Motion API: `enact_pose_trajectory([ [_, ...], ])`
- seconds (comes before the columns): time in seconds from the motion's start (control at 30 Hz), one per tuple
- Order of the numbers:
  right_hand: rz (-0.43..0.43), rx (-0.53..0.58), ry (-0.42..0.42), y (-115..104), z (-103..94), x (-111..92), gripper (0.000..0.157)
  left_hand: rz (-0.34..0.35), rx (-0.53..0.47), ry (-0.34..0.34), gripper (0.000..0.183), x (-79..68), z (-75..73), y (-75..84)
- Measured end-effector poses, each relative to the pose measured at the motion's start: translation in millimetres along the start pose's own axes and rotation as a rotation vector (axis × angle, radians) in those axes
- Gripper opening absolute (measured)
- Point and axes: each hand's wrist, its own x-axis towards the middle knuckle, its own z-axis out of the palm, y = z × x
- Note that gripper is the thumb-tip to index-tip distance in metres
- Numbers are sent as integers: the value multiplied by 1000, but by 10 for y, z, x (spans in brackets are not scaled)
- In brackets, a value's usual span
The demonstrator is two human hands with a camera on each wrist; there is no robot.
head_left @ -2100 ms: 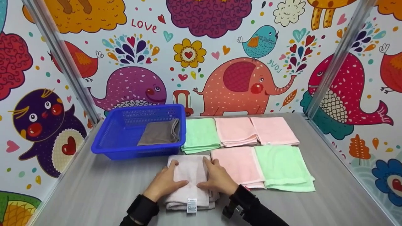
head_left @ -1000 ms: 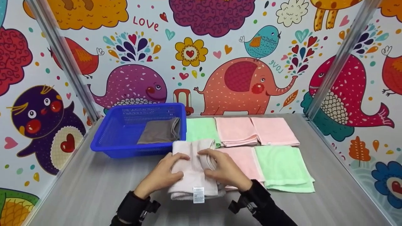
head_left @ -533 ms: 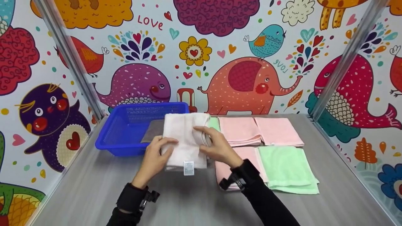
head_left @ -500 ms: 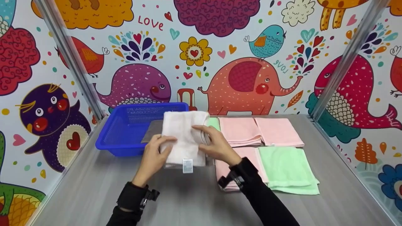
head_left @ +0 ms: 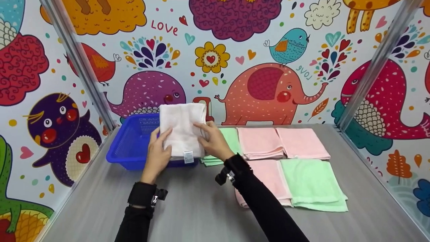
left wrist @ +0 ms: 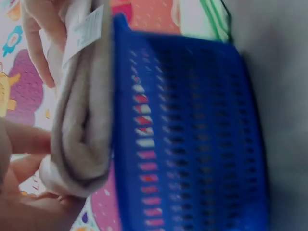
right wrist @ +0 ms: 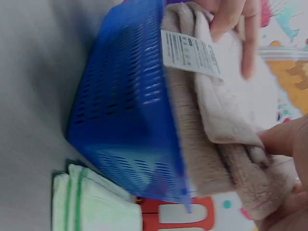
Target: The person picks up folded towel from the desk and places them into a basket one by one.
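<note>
Between both hands is a folded whitish towel (head_left: 183, 129) with a white label (head_left: 188, 157) at its lower edge. My left hand (head_left: 157, 153) grips its left side and my right hand (head_left: 214, 139) its right side. The towel is held up over the front right of the blue basket (head_left: 129, 161), hiding much of it in the head view. Both wrist views show the towel's layered edge close over the basket's rim, with fingers (left wrist: 29, 144) on one side and a thumb (right wrist: 284, 137) on the other.
Right of the basket lie folded towels on the grey table (head_left: 195, 208): a green towel (head_left: 230, 137) and two pink towels (head_left: 260, 143) at the back, a pink towel (head_left: 267, 178) and a green towel (head_left: 314, 181) in front. A patterned wall (head_left: 215, 33) stands behind.
Both hands have lifted the whitish towel off the table and carried it forward and left, over the basket. The grey towel inside the basket is now hidden in the head view.
</note>
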Motion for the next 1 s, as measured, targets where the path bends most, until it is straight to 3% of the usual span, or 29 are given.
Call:
enact_pose_trajectory([
  [0.2,46,-8,-119,49,240,114,79,-11,112,82,45,8,-40,-215],
  [0.43,2,-155,-100,73,406,140,79,63,247,116,26,21,-2,-338],
  [0.6,27,-239,-110,43,465,156,75,134,377,41,27,4,-13,-431],
  [0.83,118,-433,-180,33,489,158,64,106,571,-138,38,-34,-8,-434],
  [1.0,177,-503,-200,61,487,124,49,82,653,-135,44,-79,12,-417],
])
